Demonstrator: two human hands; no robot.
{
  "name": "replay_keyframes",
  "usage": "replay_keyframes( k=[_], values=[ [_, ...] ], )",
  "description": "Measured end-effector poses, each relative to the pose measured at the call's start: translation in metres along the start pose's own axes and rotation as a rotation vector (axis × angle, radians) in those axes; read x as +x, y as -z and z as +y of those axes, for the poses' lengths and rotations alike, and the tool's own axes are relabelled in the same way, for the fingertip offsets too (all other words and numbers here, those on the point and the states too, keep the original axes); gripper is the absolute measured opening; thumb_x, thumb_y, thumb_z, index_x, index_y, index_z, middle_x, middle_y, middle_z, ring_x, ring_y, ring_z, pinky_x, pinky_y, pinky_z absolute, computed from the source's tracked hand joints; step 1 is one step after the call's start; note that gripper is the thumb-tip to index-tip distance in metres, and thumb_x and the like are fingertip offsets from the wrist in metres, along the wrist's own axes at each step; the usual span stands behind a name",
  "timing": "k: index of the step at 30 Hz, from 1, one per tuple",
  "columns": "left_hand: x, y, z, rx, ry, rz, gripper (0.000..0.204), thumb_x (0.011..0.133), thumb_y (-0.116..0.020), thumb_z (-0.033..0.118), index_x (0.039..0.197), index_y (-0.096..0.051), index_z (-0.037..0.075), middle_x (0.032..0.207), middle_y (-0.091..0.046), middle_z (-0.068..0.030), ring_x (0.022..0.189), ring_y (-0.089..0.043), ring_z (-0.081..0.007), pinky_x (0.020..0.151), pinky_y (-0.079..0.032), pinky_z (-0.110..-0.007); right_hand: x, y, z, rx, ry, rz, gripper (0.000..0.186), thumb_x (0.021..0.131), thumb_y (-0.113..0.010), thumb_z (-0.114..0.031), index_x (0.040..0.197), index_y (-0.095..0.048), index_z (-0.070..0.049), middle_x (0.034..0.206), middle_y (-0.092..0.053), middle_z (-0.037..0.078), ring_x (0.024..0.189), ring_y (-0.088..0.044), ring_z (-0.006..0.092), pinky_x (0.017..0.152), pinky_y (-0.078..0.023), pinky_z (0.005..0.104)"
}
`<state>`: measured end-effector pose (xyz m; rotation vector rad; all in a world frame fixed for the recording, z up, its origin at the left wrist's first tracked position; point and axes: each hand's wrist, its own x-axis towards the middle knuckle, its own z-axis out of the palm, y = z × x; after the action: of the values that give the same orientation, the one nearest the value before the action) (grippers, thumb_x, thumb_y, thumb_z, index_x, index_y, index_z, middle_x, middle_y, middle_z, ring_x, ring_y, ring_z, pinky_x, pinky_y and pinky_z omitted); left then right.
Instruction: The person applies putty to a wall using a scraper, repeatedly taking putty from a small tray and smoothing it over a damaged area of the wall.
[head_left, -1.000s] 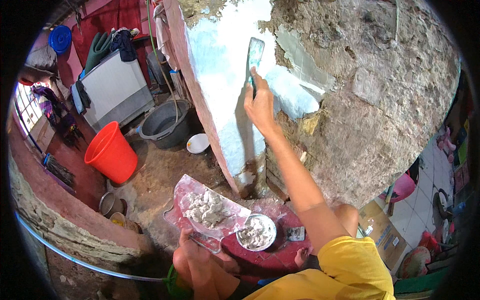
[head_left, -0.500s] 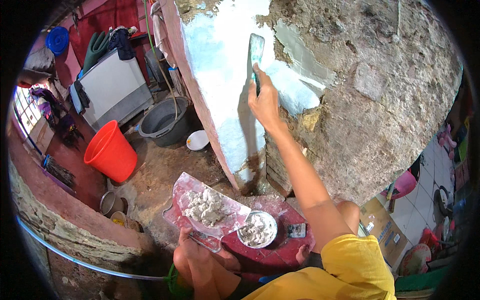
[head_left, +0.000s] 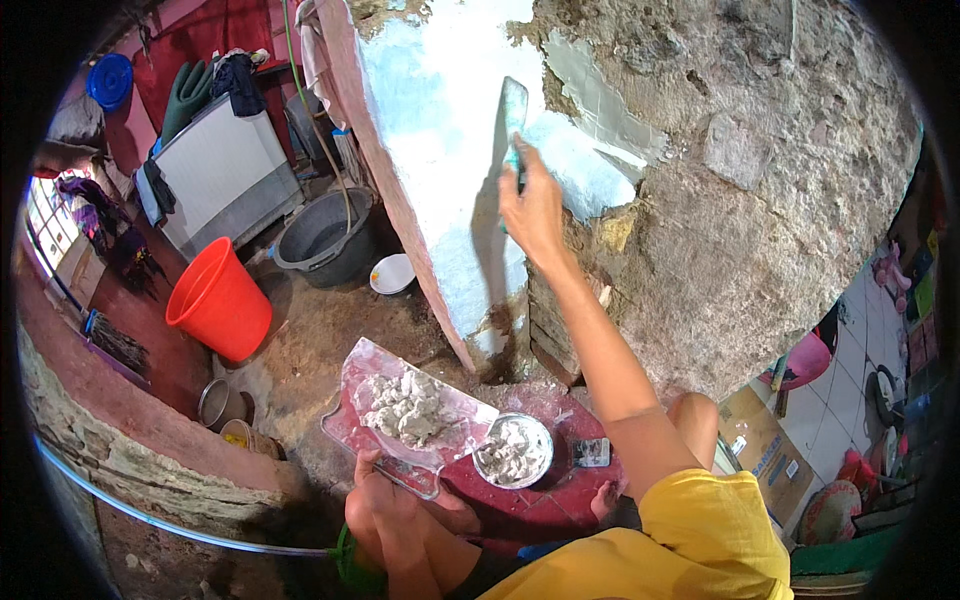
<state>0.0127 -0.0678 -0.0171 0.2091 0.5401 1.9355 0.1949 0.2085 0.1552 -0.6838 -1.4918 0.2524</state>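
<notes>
My right hand (head_left: pixel 533 205) is closed around the handle of a putty knife (head_left: pixel 513 105), its blade up against the white and pale-blue coated wall (head_left: pixel 440 150). Down at the lower left, my left hand (head_left: pixel 372 480) grips the near edge of a curved pink-white board (head_left: pixel 462 412), thumb showing and the other fingers hidden beneath it. A heap of lumpy white putty (head_left: pixel 405 408) lies on the board. Right beside the board, a round bowl (head_left: pixel 545 470) holds more putty. A small grey rectangular plate (head_left: pixel 591 453) rests on the red floor near the bowl.
Rough bare masonry (head_left: pixel 720 250) spreads to the right of the coating. Over on the left stand a red bucket (head_left: pixel 225 305), a dark tub (head_left: pixel 320 265) and a white dish (head_left: pixel 392 273). A flattened cardboard box (head_left: pixel 765 455) lies at the right, past my knee.
The putty knife has shifted slightly downward on the wall with my right hand, its handle tilting a little. My left hand still holds the board in nearly the same place.
</notes>
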Motion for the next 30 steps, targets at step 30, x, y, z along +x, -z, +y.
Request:
replay_keyframes(
  k=[30],
  values=[
    [-0.001, 0.013, 0.003, 0.016, -0.054, 0.116, 0.046, 0.074, -0.057, 0.019, 0.116, -0.053, 0.0, 0.11, -0.06, -0.0132, 0.096, -0.058, -0.0304, 0.087, -0.046, -0.044, -0.006, 0.0, -0.033, 0.009, -0.097, -0.072, 0.04, 0.085, -0.05, -0.005, 0.123, -0.046, 0.007, 0.097, -0.059, 0.032, 0.081, -0.061, 0.0435, 0.071, -0.048, 0.0436]
  ],
)
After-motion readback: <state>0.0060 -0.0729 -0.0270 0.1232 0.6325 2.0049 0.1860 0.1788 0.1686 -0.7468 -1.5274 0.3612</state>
